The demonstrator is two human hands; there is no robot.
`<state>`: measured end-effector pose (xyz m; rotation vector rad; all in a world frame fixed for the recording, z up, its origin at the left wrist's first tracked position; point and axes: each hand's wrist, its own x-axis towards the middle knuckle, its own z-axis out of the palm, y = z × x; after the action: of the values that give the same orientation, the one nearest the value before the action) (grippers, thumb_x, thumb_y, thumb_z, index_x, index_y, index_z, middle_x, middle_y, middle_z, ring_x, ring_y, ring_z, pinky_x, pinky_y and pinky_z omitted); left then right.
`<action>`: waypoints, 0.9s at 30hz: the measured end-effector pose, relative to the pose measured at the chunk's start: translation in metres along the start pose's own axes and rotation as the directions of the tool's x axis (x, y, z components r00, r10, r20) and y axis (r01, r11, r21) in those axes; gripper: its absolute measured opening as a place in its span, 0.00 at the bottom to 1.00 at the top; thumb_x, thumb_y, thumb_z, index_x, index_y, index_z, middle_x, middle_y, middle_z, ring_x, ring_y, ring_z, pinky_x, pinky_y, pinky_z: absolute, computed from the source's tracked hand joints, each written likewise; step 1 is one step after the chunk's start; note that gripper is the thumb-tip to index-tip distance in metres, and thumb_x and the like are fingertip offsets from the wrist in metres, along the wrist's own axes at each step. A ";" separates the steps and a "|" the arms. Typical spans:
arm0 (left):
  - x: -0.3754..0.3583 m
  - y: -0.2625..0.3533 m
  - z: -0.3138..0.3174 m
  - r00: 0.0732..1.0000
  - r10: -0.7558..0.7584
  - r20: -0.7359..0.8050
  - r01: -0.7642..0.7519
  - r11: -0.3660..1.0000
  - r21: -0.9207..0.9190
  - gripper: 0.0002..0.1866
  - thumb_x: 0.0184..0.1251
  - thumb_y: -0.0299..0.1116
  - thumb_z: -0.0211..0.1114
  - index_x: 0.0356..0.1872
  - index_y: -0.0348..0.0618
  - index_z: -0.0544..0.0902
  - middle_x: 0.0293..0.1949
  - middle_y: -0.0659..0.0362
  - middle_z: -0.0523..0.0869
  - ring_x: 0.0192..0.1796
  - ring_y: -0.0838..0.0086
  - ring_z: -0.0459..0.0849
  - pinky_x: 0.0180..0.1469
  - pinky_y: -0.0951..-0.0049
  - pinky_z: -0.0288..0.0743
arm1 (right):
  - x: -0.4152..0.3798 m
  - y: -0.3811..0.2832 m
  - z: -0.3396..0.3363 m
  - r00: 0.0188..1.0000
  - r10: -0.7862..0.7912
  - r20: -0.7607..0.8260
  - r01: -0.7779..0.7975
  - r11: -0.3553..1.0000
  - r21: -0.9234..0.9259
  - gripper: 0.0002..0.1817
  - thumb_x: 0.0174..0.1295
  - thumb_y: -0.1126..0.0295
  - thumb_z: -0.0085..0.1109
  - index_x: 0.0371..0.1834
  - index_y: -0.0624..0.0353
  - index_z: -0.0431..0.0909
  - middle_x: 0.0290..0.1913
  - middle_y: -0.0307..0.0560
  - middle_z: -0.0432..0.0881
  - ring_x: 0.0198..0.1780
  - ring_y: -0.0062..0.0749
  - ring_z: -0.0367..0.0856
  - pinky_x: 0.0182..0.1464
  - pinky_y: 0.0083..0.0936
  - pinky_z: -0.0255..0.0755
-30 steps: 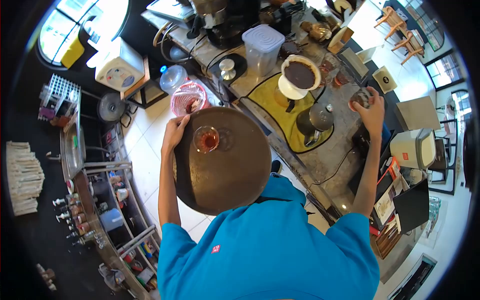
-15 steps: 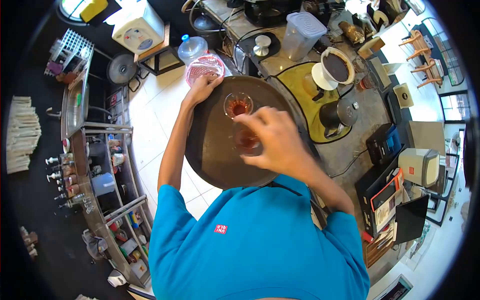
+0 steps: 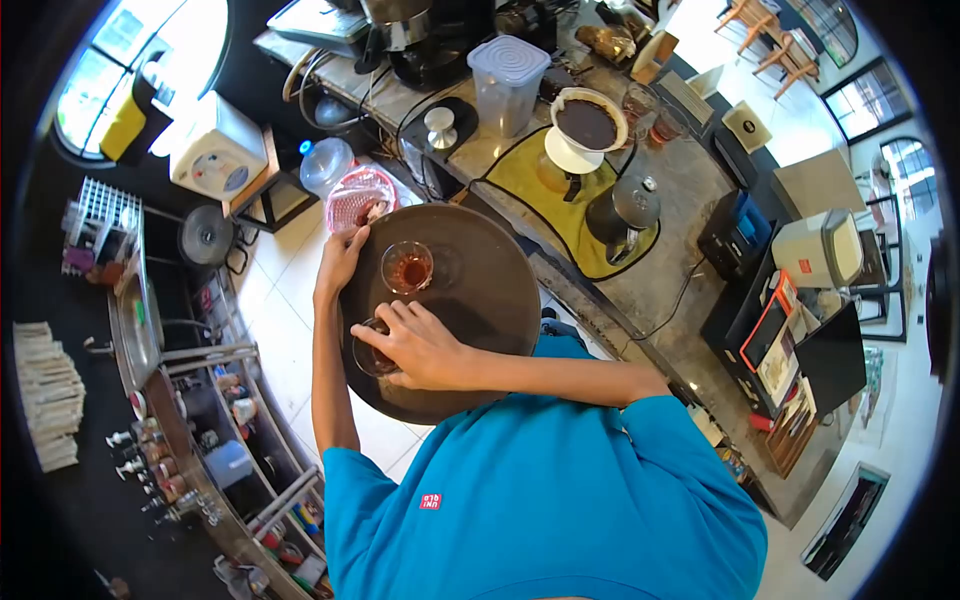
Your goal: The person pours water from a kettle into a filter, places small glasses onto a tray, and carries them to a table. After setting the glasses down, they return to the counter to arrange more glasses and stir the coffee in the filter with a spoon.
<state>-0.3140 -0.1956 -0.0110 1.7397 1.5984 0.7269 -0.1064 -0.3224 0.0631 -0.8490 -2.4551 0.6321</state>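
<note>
A round dark brown tray (image 3: 470,300) is held in front of my body. My left hand (image 3: 342,262) grips its far left rim. On the tray stands a clear glass (image 3: 407,268) with some reddish-brown liquid in it. Just nearer to me, a second glass (image 3: 372,358) with dark liquid sits at the tray's left side. The fingers of my right hand (image 3: 420,348) are wrapped round this second glass and partly hide it.
To the right is a counter (image 3: 665,290) with a coffee dripper (image 3: 585,125) and a dark kettle (image 3: 622,210) on a yellow-green cloth (image 3: 520,180). A pink basket (image 3: 360,195) lies beyond the tray. Shelves (image 3: 250,440) stand on the left.
The view has turned, and the tray sits further left in it. My right hand has moved with the second glass toward the tray's left side. My left hand still holds the rim.
</note>
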 end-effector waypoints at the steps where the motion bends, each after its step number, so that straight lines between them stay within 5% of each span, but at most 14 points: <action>1: -0.001 0.006 -0.001 0.999 -0.039 -0.017 0.039 0.999 0.013 0.21 0.74 0.43 0.58 0.39 0.30 0.83 0.26 0.51 0.84 0.33 0.77 0.77 0.39 0.68 0.73 | -0.001 0.000 0.001 1.000 0.007 0.002 -0.007 1.000 0.025 0.40 0.44 0.60 0.74 0.64 0.51 0.69 0.52 0.56 0.70 0.55 0.47 0.69 0.56 0.39 0.65; 7: 0.002 0.017 -0.002 0.996 -0.076 -0.041 0.078 0.997 0.029 0.21 0.74 0.43 0.58 0.41 0.29 0.83 0.26 0.54 0.83 0.32 0.79 0.75 0.38 0.68 0.72 | -0.026 -0.005 -0.080 0.992 0.011 -0.124 0.009 0.986 0.165 0.35 0.50 0.62 0.71 0.64 0.52 0.69 0.61 0.58 0.68 0.65 0.52 0.66 0.66 0.45 0.62; 9: 0.001 0.012 0.001 0.995 -0.077 -0.069 0.077 0.997 0.000 0.21 0.74 0.43 0.58 0.41 0.29 0.83 0.26 0.55 0.83 0.32 0.80 0.74 0.38 0.68 0.72 | -0.042 0.012 -0.135 0.990 0.071 -0.122 -0.014 0.910 0.413 0.26 0.52 0.63 0.69 0.56 0.55 0.76 0.56 0.53 0.75 0.59 0.48 0.73 0.62 0.40 0.68; 10: 0.002 0.007 0.000 0.995 -0.084 -0.061 0.084 0.996 -0.003 0.21 0.74 0.43 0.57 0.40 0.28 0.82 0.25 0.56 0.82 0.32 0.80 0.73 0.37 0.69 0.71 | -0.049 0.023 -0.169 0.958 0.121 -0.261 -0.008 0.918 0.396 0.18 0.54 0.64 0.68 0.47 0.58 0.81 0.49 0.50 0.80 0.53 0.45 0.79 0.56 0.35 0.73; 11: 0.002 0.004 0.000 0.994 -0.093 -0.050 0.093 0.996 -0.005 0.22 0.75 0.43 0.57 0.40 0.28 0.82 0.24 0.56 0.81 0.32 0.80 0.72 0.36 0.69 0.71 | -0.058 0.036 -0.203 0.892 0.294 -0.344 -0.116 0.883 0.455 0.13 0.56 0.67 0.66 0.43 0.58 0.82 0.43 0.48 0.83 0.50 0.42 0.81 0.54 0.33 0.74; 12: 0.003 0.005 0.000 0.994 -0.097 -0.049 0.097 0.995 -0.002 0.22 0.75 0.43 0.57 0.40 0.28 0.82 0.24 0.56 0.81 0.32 0.80 0.72 0.36 0.69 0.71 | -0.070 0.076 -0.220 0.814 0.304 -0.494 -0.122 0.923 0.366 0.10 0.58 0.71 0.64 0.43 0.58 0.82 0.43 0.48 0.84 0.46 0.37 0.83 0.51 0.31 0.74; 13: 0.002 0.006 0.001 0.993 -0.107 -0.050 0.108 0.994 0.011 0.22 0.75 0.43 0.57 0.38 0.27 0.82 0.24 0.58 0.79 0.32 0.81 0.71 0.36 0.69 0.70 | -0.081 0.111 -0.245 0.703 0.376 -0.603 -0.293 0.926 0.237 0.09 0.60 0.73 0.62 0.43 0.60 0.81 0.42 0.45 0.86 0.42 0.30 0.83 0.49 0.29 0.75; 14: 0.001 0.008 0.002 0.992 -0.116 -0.051 0.118 0.993 0.027 0.22 0.75 0.43 0.57 0.37 0.27 0.81 0.23 0.59 0.78 0.31 0.81 0.71 0.35 0.70 0.69 | -0.090 0.160 -0.260 0.567 0.469 -0.678 -0.347 0.882 0.319 0.08 0.61 0.74 0.60 0.43 0.61 0.81 0.43 0.45 0.85 0.41 0.26 0.82 0.46 0.27 0.75; 18: -0.006 0.025 0.009 0.983 -0.171 -0.063 0.175 0.983 0.057 0.23 0.75 0.44 0.57 0.37 0.26 0.81 0.23 0.63 0.75 0.31 0.81 0.69 0.34 0.71 0.68 | -0.147 0.331 -0.293 0.565 0.584 -0.583 -0.494 0.805 0.327 0.25 0.59 0.77 0.61 0.62 0.54 0.72 0.47 0.48 0.81 0.44 0.30 0.81 0.50 0.28 0.77; 20: -0.007 0.013 0.012 0.985 -0.154 -0.077 0.158 0.986 0.060 0.23 0.75 0.44 0.57 0.37 0.26 0.81 0.23 0.62 0.76 0.31 0.81 0.70 0.34 0.71 0.68 | -0.158 0.376 -0.283 0.775 0.465 -0.428 -0.524 0.851 -0.024 0.39 0.52 0.77 0.69 0.69 0.49 0.64 0.53 0.51 0.78 0.53 0.36 0.79 0.56 0.32 0.74; 23: -0.018 0.020 0.018 0.983 -0.144 -0.111 0.143 0.990 -0.016 0.22 0.75 0.42 0.57 0.38 0.26 0.82 0.25 0.63 0.80 0.31 0.81 0.71 0.35 0.72 0.69 | -0.155 0.406 -0.262 0.740 0.568 -0.360 -0.561 0.817 0.134 0.47 0.43 0.72 0.77 0.70 0.52 0.62 0.56 0.54 0.75 0.60 0.43 0.75 0.61 0.35 0.70; 27: -0.034 0.025 0.022 0.966 -0.209 -0.151 0.205 0.978 -0.044 0.22 0.75 0.42 0.57 0.39 0.26 0.82 0.26 0.63 0.79 0.32 0.81 0.71 0.38 0.74 0.69 | -0.139 0.429 -0.223 0.754 0.485 -0.443 -0.447 0.873 0.196 0.51 0.39 0.66 0.81 0.70 0.55 0.61 0.57 0.55 0.75 0.61 0.44 0.75 0.63 0.37 0.68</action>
<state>-0.2847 -0.2321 -0.0043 1.4978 1.8331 0.7929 0.3059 -0.0529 -0.0370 -1.4199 -1.7586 0.5872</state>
